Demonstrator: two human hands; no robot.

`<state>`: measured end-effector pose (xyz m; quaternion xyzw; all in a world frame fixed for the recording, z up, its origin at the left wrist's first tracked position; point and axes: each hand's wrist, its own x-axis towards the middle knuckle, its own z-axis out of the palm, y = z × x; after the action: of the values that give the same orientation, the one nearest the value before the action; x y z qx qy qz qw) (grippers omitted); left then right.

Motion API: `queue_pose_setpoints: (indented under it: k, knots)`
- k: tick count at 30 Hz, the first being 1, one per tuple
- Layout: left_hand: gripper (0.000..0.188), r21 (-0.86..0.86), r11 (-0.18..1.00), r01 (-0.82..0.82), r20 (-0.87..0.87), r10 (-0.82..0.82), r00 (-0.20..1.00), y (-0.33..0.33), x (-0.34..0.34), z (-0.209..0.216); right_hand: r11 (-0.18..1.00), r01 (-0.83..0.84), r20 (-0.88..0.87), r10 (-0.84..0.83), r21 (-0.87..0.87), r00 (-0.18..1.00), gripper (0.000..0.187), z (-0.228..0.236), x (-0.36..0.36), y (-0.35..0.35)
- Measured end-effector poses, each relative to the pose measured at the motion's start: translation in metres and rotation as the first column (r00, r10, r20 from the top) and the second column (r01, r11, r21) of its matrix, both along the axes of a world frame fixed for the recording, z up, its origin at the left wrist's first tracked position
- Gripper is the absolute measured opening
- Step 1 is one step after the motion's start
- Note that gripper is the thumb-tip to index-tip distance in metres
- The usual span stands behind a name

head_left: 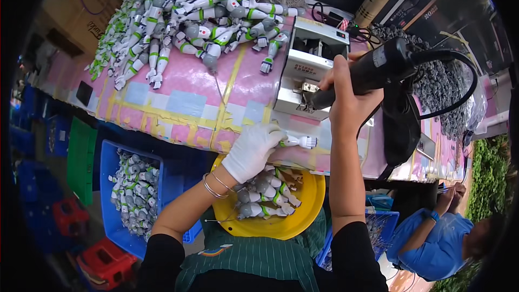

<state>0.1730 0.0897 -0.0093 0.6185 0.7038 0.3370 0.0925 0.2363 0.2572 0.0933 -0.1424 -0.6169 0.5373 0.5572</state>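
Observation:
My left hand [253, 151], in a white glove, is closed around a white and green toy arm [301, 141] at the table's front edge. The toy's small fist points to the right, and the rest of it is hidden under the glove. Bare and closed, my right hand [350, 100] grips a black electric screwdriver [381, 65]. The tool slants down to the left, with its tip at the front of a white screw feeder [311, 67]; whether it touches a screw is too small to tell. Below my left hand, a yellow basin [312, 201] holds several similar toy arms.
A big heap of toy arms [216, 11] covers the table's far left. Dark small parts [443, 97] are piled at the right. The screwdriver's cable [476, 75] loops there. A blue crate [104, 194] of toy parts stands lower left. Another person [435, 246] sits lower right.

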Motion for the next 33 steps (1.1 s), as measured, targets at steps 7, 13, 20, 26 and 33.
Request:
queue_pose_setpoints:
  k: [7,13,20,26,33]
  knots:
    - [0.03,0.121,0.99,-0.077,-0.017,0.08,0.997,0.001,0.001,-0.004,0.998,0.022,-0.052,-0.019,0.052,0.998,0.016,-0.002,-0.006,0.004]
    - [0.036,0.119,0.983,-0.137,0.059,0.13,0.99,0.001,-0.002,-0.021,0.998,-0.042,0.088,0.046,-0.045,0.995,0.02,0.006,-0.013,-0.001]
    - [0.038,0.111,0.983,-0.147,0.095,0.136,0.986,0.002,-0.003,-0.02,0.967,-0.132,0.084,0.153,-0.219,0.985,0.023,-0.023,0.015,-0.03]
    - [0.039,0.141,0.981,-0.132,0.072,0.122,0.99,0.004,-0.006,-0.023,0.968,-0.146,0.064,0.162,-0.205,0.985,0.023,-0.029,0.014,-0.035]
    - [0.038,0.101,0.987,-0.126,0.092,0.117,0.989,0.003,-0.007,-0.021,0.974,-0.157,0.06,0.168,-0.164,0.984,0.022,-0.03,0.016,-0.036]
